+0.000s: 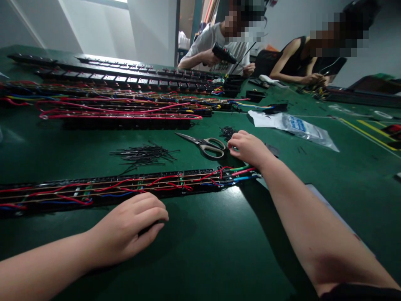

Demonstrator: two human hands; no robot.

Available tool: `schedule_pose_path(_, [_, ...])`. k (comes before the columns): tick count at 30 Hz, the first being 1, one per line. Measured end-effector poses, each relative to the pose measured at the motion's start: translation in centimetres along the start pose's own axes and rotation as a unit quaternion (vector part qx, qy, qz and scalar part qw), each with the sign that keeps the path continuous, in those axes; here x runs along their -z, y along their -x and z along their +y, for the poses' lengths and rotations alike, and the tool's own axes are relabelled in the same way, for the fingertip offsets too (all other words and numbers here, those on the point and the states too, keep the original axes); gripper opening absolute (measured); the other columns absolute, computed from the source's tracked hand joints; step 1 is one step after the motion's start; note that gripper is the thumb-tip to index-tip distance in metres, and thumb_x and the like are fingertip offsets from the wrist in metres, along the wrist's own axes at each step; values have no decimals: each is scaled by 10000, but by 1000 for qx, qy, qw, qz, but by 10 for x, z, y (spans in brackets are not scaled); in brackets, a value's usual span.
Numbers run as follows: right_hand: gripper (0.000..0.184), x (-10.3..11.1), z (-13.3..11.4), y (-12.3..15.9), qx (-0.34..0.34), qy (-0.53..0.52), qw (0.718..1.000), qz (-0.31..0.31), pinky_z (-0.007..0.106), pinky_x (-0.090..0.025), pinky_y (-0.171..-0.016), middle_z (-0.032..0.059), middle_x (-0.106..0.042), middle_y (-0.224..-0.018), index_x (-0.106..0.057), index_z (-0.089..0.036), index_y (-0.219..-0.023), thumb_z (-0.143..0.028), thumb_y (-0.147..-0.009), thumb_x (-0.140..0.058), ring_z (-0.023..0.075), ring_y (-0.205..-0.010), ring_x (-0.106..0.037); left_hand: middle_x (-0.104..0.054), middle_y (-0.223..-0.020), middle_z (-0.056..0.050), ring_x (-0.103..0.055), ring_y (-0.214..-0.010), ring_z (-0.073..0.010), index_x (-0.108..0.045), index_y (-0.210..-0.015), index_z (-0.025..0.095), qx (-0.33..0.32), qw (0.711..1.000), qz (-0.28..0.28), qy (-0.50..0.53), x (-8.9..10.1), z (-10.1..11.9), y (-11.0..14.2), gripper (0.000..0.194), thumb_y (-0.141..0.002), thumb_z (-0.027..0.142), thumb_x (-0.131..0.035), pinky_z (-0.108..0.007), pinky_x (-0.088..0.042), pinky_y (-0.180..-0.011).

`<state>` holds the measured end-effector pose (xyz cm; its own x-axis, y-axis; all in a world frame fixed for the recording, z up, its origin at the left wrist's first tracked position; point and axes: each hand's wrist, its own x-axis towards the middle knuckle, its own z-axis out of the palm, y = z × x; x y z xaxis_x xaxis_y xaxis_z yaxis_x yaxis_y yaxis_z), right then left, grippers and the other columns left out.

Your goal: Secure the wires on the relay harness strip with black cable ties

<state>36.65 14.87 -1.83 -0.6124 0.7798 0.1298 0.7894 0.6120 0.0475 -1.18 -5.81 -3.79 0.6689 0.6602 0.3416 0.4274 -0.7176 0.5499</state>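
Observation:
A long black strip (108,193) with red and blue wires lies across the table in front of me. My left hand (134,228) rests by its near edge, fingers loosely curled, thumb apart, nothing held. Over the strip's right end, my right hand (247,148) reaches to a small pile of short black pieces (227,133). Its fingers are bent together, and whatever is between the tips is too small to make out. Scissors (200,142) with grey-black handles lie just left of that hand. Thin black cable ties (145,154) form a loose heap behind the strip.
Several more wired strips (125,113) lie in rows at the back left. A clear plastic bag (308,128) is at the right. Across the table, one person holds a power drill (224,53); another handles wires (316,85). A flat panel (332,205) lies under my right forearm.

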Motion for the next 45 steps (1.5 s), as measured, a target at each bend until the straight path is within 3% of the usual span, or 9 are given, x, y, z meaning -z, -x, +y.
schedule_pose_path(7, [162,2,8,1,-45,-41,996,61,425,-481,-948,114,-691,-1009,-736,-202,-910,-231,-905,-576,280,-1003,-593,-682,-1030,-40,-621,-954,-154,-601,-1129,216,2,1000,-1,-2,1,0,1,192,-1012,112,-489,-283,-515,-850])
schedule_pose_path(12, [135,12,18,6,-76,-54,994,65,425,-482,-971,118,-695,-992,-709,-206,-888,-207,-882,-574,284,-1008,-617,-687,-1028,-46,-627,-948,-162,-602,-1127,215,1,1000,1,-5,0,0,1,190,-1010,116,-489,-294,-517,-847])
schedule_pose_path(18, [134,23,29,12,-163,-50,985,13,346,-499,-775,96,-730,-912,-716,-182,-890,-212,-864,-588,238,-840,-659,-690,-1030,-46,-619,-963,-168,-597,-1121,211,-2,1000,-6,-6,1,0,0,178,-1008,115,-499,-299,-502,-874])
schedule_pose_path(23, [328,13,15,6,-225,-31,973,-51,320,-460,-613,71,-743,-815,-722,-200,-807,-523,-858,-695,220,-717,-660,-686,-1029,-43,-607,-962,-165,-588,-1129,208,-6,1000,-8,-11,1,0,-1,185,-1008,106,-494,-297,-494,-870])
schedule_pose_path(26, [408,8,5,2,-252,-2,965,-71,348,-490,-635,103,-758,-900,-737,-198,-835,-606,-823,-729,258,-783,-688,-688,-1028,-46,-609,-963,-170,-587,-1135,209,-10,1000,-7,-14,1,0,0,191,-1007,104,-492,-307,-498,-872])
schedule_pose_path(29, [384,5,1,1,-273,23,958,-88,385,-561,-749,118,-751,-1034,-741,-187,-940,-566,-880,-720,272,-906,-708,-692,-1027,-51,-615,-957,-175,-588,-1131,210,-10,1000,-5,-18,1,0,0,189,-1006,106,-491,-316,-506,-866])
schedule_pose_path(34, [339,-4,4,2,-281,32,950,-133,445,-600,-936,91,-665,-1303,-642,-196,-1287,-397,-1013,-645,223,-1094,-681,-699,-1024,-53,-623,-954,-178,-596,-1126,210,-11,1000,-6,-20,1,0,-1,184,-1005,115,-495,-320,-516,-863])
schedule_pose_path(40, [345,-11,4,3,-254,50,957,-132,447,-598,-944,96,-653,-1332,-641,-204,-1298,-394,-1010,-649,235,-1119,-675,-705,-1005,-47,-629,-932,-172,-605,-1113,206,-18,1000,-2,-22,2,0,-2,183,-992,111,-508,-308,-519,-845])
schedule_pose_path(45, [347,-5,-1,3,-217,83,965,-121,454,-595,-953,101,-649,-1341,-638,-203,-1303,-393,-1013,-645,235,-1125,-672,-698,-1025,-47,-620,-948,-169,-596,-1127,206,-12,1000,-5,-23,2,0,-1,187,-999,107,-503,-303,-510,-861])
